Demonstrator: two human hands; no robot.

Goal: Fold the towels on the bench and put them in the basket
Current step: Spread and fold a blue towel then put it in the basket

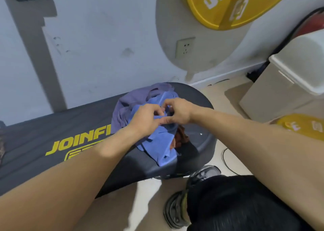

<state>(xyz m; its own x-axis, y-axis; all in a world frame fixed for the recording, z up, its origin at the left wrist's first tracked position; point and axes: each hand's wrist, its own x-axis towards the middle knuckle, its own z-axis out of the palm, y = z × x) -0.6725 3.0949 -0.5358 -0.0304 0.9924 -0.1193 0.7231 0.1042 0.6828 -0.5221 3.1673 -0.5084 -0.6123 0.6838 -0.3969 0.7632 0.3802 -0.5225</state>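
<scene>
both hands, left [146,119] and right [177,112], pinch a soft, crumpled blue towel [159,143] heaped with a purple towel [126,104] at the padded black worktop's [52,125] rounded end.

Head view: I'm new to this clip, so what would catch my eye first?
Both hands, left hand and right hand, pinch a blue towel atop a rumpled pile at the end of the black bench. A yellow weight plate hangs on the wall, upper right.
</scene>
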